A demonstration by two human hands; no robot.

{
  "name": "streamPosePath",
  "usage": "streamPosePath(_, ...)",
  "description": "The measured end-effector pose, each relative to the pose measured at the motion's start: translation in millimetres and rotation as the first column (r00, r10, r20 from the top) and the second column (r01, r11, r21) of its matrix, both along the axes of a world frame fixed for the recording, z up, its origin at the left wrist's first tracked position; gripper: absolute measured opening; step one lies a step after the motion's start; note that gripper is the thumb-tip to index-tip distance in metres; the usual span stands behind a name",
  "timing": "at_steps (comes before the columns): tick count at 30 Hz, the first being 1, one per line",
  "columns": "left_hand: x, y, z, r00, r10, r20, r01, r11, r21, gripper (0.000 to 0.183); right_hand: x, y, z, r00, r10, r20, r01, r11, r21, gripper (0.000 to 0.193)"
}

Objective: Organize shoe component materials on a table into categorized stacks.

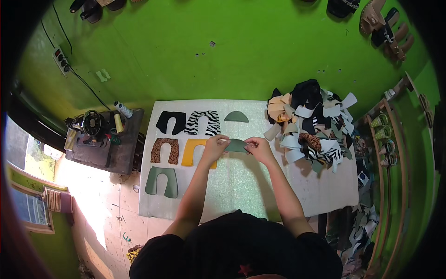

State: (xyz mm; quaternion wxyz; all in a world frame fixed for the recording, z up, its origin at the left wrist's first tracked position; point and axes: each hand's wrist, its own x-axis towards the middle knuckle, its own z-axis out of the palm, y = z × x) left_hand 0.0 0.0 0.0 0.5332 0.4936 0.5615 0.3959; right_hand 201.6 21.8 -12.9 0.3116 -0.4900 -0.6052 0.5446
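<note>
Between my two hands is a grey-green half-moon fabric piece [238,146], held just above the table. My left hand [216,147] pinches its left end, and my right hand [258,149] grips the right end. A matching green half-moon piece [236,116] lies flat farther back. To the left are U-shaped cut pieces: a black one [171,120], a zebra-striped one [202,122], a leopard-print one [165,149], a yellow one [188,152] and a grey-green one [161,181]. My left hand and forearm partly cover the yellow piece.
A large heap of mixed scraps [311,123] covers the right end of the pale table [241,190]. Left of the table stands a sewing machine [90,139] with thread cones [123,110]. A wooden rack with shoes [383,135] lines the right wall; more scraps [360,232] lie below.
</note>
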Motion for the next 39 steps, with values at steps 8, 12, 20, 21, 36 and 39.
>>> streamPosePath(8,-12,72,-84,0.975,0.093,0.204,-0.082,0.995,-0.062,0.021,-6,66,-41,0.981,-0.144,0.129,0.137,0.989,0.064,0.015)
streamPosePath(12,-8,114,-95,0.989,0.127,0.076,-0.127,0.992,0.000,0.018,-11,103,-44,0.952,-0.254,0.172,0.242,0.966,0.088,0.012)
streamPosePath(20,7,171,-103,0.879,0.183,-0.441,-0.076,0.966,0.249,0.020,-18,158,-76,0.868,-0.439,0.233,0.362,0.879,0.309,0.017)
streamPosePath(21,6,172,-105,0.873,0.207,-0.442,-0.089,0.958,0.274,0.018,-23,158,-74,0.866,-0.436,0.245,0.372,0.889,0.267,0.016)
streamPosePath(36,19,155,-96,0.631,0.158,-0.760,0.233,0.895,0.380,0.026,-28,145,-96,0.911,-0.370,0.183,0.234,0.829,0.508,0.013)
streamPosePath(39,17,157,-102,0.618,0.125,-0.776,0.227,0.917,0.329,0.030,-30,143,-95,0.896,-0.367,0.252,0.201,0.838,0.507,0.017)
